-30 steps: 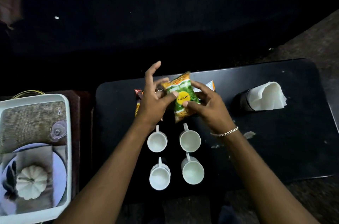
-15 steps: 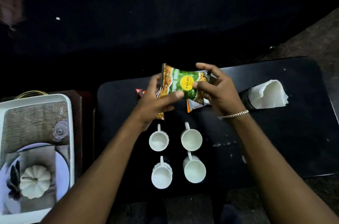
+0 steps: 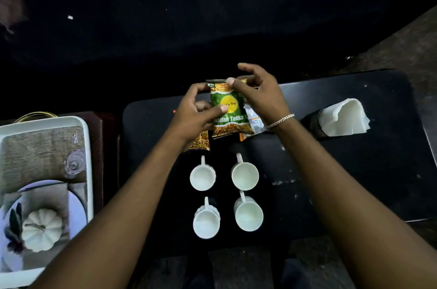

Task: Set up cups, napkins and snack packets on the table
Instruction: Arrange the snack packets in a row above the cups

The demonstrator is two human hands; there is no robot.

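Both hands hold a green and yellow snack packet [image 3: 228,111] upright above the far middle of the black table [image 3: 354,170]. My left hand [image 3: 194,116] grips its left side, thumb across the front. My right hand [image 3: 257,94] pinches its top edge. Another packet [image 3: 201,143] lies under my left hand, and a white and orange one [image 3: 253,123] lies under my right wrist. Several white cups [image 3: 244,175] stand in a square block near the front edge. White napkins [image 3: 343,118] sit in a dark holder at the right.
A white tray [image 3: 87,146] stands on a side surface at the left, holding a woven mat, a clear glass [image 3: 74,164], a plate and a small white pumpkin [image 3: 41,229]. Beyond the table all is dark.
The green packet has been turned from lying sideways to upright. My right hand moved from its right end to its top edge, and both hands shifted slightly.
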